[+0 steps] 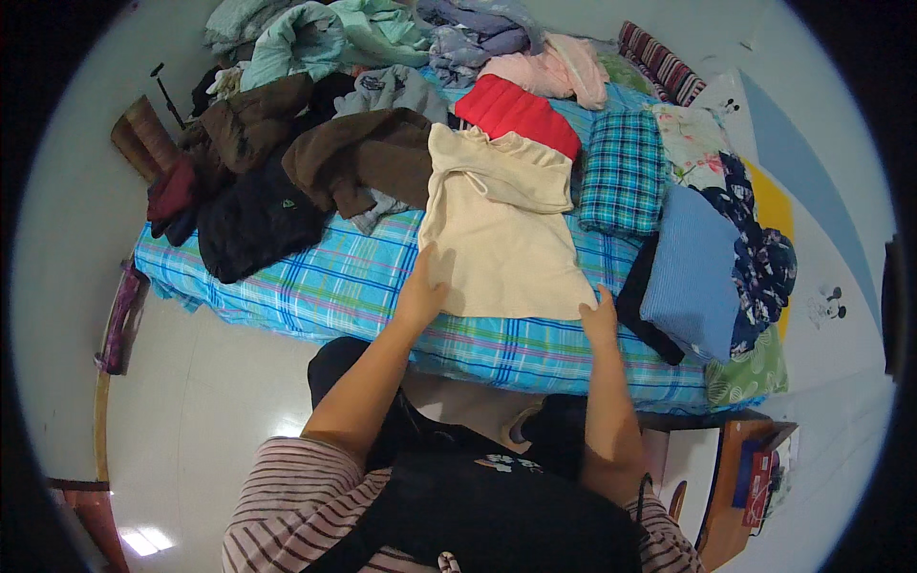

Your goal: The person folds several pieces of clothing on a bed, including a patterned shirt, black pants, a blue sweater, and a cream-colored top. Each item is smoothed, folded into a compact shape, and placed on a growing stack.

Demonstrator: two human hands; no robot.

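Note:
A cream knit garment (505, 265) lies spread on the bed, its ruffled upper part folded over and a small loop on the fold. My left hand (421, 292) grips its left edge near the lower corner, thumb on top of the fabric. At the lower right corner, my right hand (600, 316) pinches the hem between thumb and fingers. Just beyond the garment lies a red quilted piece of clothing (512, 111), partly covered by it. A brown garment (380, 154) touches its left side, and a folded teal plaid cloth (622, 172) is to its right.
Plaid bedding (344, 286) covers the bed. Dark clothes (258, 215) are heaped left; mint fabric (372, 32) and a pink garment (551, 71) lie at the back. A blue ribbed cushion-like bundle (691, 272) sits right. A wooden cabinet (738, 487) stands at lower right.

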